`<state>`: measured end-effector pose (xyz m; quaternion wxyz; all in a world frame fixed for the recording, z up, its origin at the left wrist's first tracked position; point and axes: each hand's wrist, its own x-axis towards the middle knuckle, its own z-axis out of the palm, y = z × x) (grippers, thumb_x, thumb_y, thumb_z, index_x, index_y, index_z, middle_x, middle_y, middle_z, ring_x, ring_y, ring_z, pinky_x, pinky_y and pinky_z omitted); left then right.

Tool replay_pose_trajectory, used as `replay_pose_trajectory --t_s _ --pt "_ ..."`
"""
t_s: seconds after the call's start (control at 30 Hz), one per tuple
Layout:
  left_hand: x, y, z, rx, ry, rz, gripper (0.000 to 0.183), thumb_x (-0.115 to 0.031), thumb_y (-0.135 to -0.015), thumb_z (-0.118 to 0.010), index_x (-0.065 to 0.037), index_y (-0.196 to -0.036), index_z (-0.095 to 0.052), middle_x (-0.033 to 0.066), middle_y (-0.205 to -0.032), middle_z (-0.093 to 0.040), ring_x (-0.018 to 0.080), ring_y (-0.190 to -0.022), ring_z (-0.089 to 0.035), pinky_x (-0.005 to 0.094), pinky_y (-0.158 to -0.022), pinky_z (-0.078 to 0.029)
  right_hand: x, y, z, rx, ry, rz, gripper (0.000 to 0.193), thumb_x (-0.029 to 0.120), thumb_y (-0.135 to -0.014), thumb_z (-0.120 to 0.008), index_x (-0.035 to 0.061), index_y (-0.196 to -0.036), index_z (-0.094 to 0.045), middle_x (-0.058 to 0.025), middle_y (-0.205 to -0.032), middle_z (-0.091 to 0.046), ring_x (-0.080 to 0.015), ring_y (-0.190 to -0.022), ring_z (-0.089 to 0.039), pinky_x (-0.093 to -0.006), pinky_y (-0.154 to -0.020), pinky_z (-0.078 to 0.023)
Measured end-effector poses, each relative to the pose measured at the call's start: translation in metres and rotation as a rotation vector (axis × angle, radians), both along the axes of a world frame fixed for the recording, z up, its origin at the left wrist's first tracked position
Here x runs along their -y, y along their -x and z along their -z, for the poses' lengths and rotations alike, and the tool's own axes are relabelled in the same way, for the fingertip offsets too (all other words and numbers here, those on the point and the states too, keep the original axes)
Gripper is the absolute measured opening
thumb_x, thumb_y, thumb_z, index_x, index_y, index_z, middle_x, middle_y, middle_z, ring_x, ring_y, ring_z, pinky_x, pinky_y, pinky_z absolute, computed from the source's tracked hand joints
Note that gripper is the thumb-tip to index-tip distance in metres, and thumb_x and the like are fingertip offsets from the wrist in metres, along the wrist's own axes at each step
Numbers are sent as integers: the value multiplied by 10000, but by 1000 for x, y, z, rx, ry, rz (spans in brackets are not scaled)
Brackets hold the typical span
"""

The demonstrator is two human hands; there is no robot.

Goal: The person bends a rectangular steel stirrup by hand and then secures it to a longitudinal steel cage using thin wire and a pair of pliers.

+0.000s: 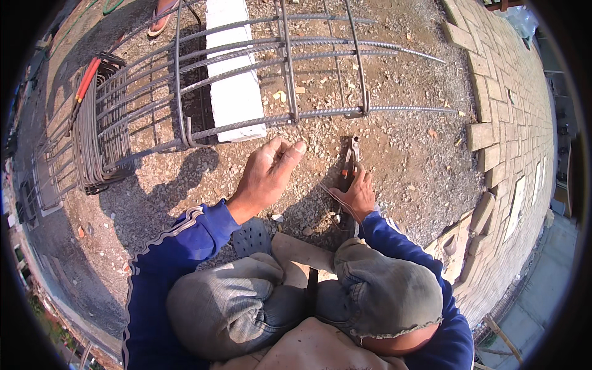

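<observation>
Below, right hand (pixel 356 196) grip pinching metal pliers (pixel 349 165); left hand (pixel 266 172) loosely curled, over gravel (pixel 401 142).

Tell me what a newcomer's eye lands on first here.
The long grey steel rebar cage lying across the gravel ground, over a white block. Below it, the left hand hovers half-curled, while the right hand grips dark metal pincers and thin wire.

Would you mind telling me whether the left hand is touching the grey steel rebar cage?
Apart. In the head view, the left hand is half-curled over gravel, with bare ground visible between its fingertips and the grey steel rebar cage.
</observation>
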<state>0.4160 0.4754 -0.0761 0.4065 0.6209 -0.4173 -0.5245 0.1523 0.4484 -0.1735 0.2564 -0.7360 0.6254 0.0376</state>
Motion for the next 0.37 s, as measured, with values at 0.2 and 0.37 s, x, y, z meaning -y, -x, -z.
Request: replay_pose_trajectory --t_s 0.2,0.37 --pt "11 15 13 -658 -132 -133 326 -341 -1012 -417 -52 -1072 -555 49 -966 -628 131 -824 -621 253 -668 -463 4 19 25 261 -72 148 523 219 -736 -631 -10 -1183 -487 -173 -934 -560 -321 -870 -598 -404 -777 -495" --pt "8 7 22 -827 -196 -84 319 -387 -976 -495 -92 -1069 -569 44 -899 -642 153 -787 -632 273 -668 -466 11 23 -12 1061 -845 624 387 214 -779 -445 57 -1123 -524 -107 -835 -536 -211 -657 -532 -359 -615 -491"
